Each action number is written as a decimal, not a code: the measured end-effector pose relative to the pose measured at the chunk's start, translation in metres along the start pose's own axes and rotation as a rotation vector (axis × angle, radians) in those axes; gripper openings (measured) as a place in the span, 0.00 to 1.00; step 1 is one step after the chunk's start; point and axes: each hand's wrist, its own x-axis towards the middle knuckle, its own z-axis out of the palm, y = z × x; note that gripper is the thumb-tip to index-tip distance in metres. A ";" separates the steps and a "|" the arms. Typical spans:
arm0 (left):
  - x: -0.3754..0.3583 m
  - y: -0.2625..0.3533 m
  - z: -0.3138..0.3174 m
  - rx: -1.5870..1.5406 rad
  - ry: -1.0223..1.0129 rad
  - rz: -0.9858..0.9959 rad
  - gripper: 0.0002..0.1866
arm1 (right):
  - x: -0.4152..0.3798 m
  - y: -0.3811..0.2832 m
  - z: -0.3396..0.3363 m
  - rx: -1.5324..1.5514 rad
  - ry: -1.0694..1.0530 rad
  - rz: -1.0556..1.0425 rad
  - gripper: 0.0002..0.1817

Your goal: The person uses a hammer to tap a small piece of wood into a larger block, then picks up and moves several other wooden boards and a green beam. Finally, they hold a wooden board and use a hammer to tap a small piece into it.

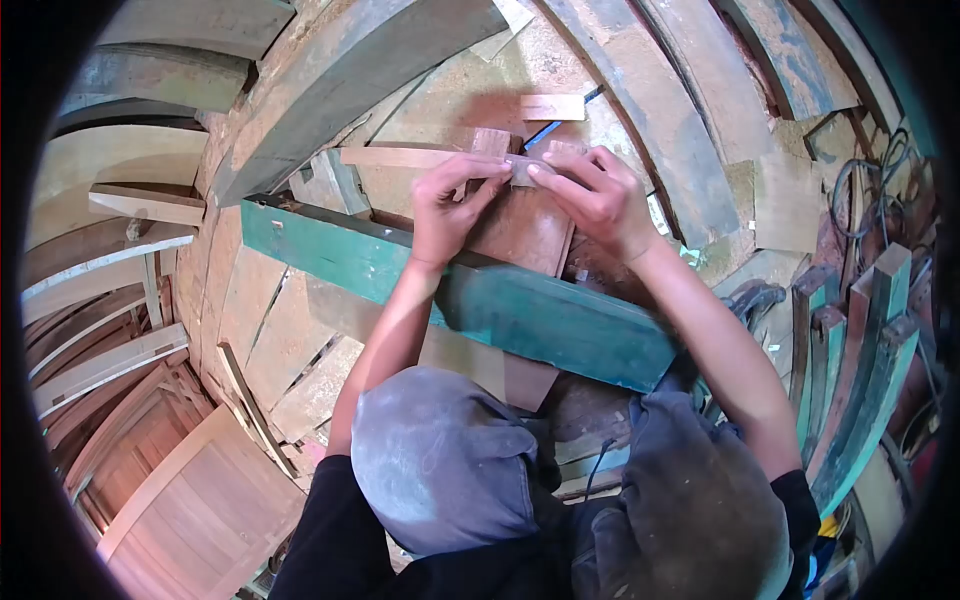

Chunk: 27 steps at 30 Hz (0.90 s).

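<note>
Between my two hands is a small, flat greyish piece [521, 172], too small to tell its kind. My left hand [447, 208] is closed, its thumb and fingertips pinching the left end. On the other end, the fingertips of my right hand [598, 203] pinch it too. Just below lies a reddish-brown wooden board [525, 228], partly hidden by my hands. A wooden block [492, 142] sits right behind my left fingertips. A thin pale wooden strip [390, 156] runs to the left of my left hand. My forearms reach over a green-painted beam [560, 330].
A small pale wood offcut [552, 107] and a blue strip [542, 136] lie beyond my hands. Long planks [640, 110] surround the work spot. Green-edged timbers [865, 370] and looped cable [868, 195] are at right. Wooden panels [200, 500] lean at lower left.
</note>
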 end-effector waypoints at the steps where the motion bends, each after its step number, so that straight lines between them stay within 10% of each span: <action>1: 0.000 -0.001 0.000 -0.001 -0.003 -0.001 0.11 | 0.001 0.001 0.000 -0.001 0.003 -0.004 0.20; 27: 0.006 0.006 0.003 0.086 -0.028 0.030 0.15 | -0.001 -0.002 0.002 -0.050 -0.030 0.034 0.16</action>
